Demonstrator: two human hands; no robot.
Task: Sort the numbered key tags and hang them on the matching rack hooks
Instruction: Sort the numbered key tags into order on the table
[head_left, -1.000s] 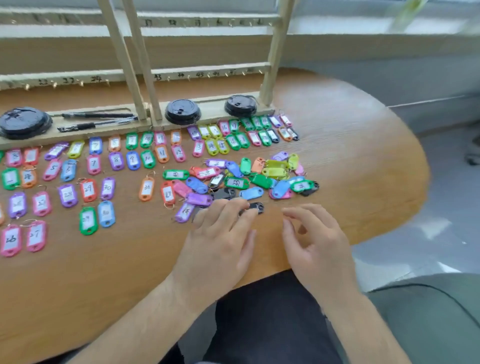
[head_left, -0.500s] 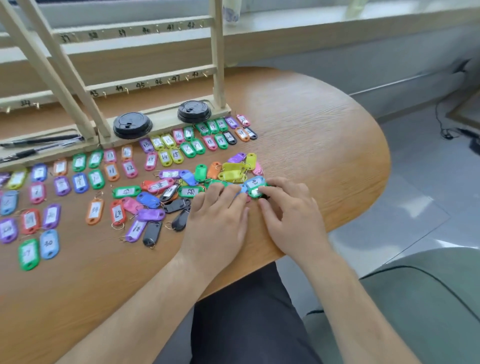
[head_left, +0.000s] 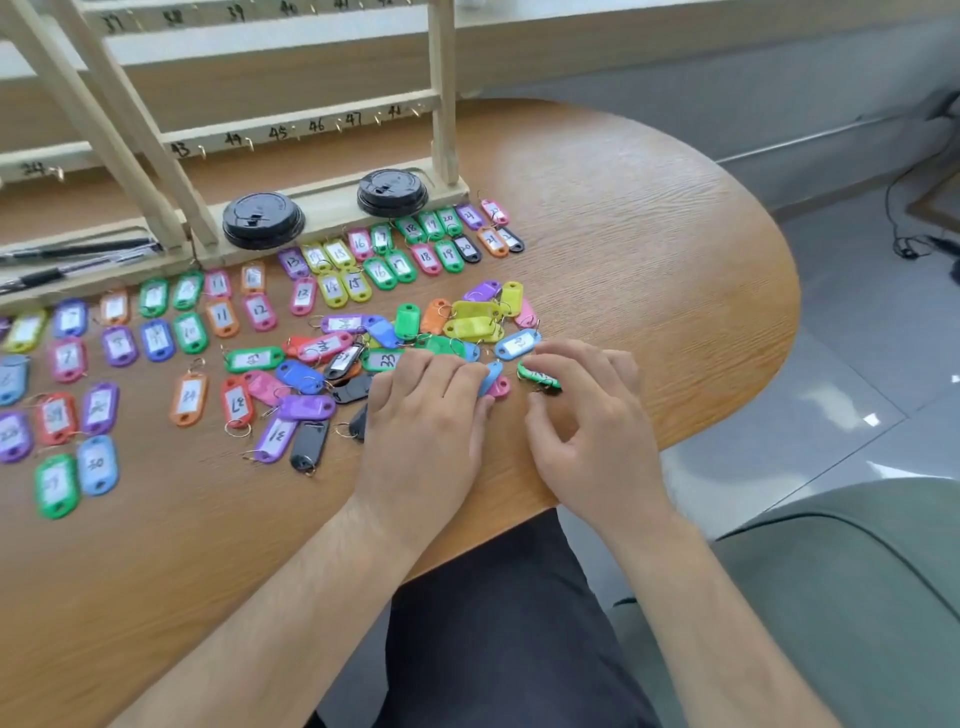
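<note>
Fingers of the right grip (head_left: 587, 415) pinch a green tag (head_left: 537, 375) on the tabletop (head_left: 649, 260); left grip (head_left: 426, 421) lies flat, released, across loose tags (head_left: 382, 359).

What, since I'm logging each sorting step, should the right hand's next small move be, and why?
Probably lift the green key tag clear of the pile and turn its label up to read it. The right hand curls on it at the pile's edge, its number is unreadable here, and the left hand rests flat on neighbouring tags.
</note>
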